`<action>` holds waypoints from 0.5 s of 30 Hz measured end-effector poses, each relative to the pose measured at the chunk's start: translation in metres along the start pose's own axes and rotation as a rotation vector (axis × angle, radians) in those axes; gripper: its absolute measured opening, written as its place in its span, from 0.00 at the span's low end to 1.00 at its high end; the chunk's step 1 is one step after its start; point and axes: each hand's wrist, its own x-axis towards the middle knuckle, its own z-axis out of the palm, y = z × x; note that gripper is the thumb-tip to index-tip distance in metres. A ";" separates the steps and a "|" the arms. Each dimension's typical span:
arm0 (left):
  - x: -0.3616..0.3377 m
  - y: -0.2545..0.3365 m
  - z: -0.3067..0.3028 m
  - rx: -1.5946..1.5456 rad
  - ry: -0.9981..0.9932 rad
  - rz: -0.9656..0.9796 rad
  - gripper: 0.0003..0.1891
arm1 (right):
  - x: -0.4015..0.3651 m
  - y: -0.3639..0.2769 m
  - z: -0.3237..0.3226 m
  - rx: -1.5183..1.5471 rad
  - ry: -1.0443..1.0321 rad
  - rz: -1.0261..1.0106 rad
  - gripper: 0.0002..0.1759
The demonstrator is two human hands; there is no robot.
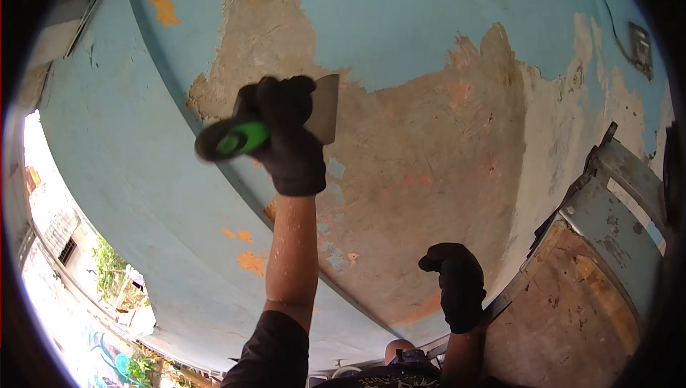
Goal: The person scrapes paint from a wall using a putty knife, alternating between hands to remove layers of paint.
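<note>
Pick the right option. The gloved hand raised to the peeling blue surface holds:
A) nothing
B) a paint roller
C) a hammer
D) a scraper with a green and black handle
D: the left hand, in a black glove, grips a scraper by its green and black handle, with the flat blade up at the peeling blue surface.

Fisheye vignette; blown-out daylight lower left; moving hand blurred.

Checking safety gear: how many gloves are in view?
2. One on the left hand, gripping the green-handled scraper against the peeling surface; one on the right hand, fisted, lower right.
</note>
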 end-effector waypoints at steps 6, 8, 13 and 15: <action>-0.004 0.001 -0.004 0.177 0.057 -0.049 0.12 | 0.000 0.002 0.005 -0.020 -0.021 -0.007 0.21; 0.002 0.009 -0.017 0.013 0.024 0.011 0.11 | 0.000 0.002 0.004 0.000 -0.006 0.001 0.22; -0.009 -0.033 -0.007 0.016 0.129 -0.155 0.11 | 0.001 0.000 0.007 -0.017 -0.026 -0.018 0.21; -0.013 -0.012 -0.002 0.052 0.100 -0.131 0.12 | -0.001 0.002 0.004 -0.002 -0.020 -0.027 0.21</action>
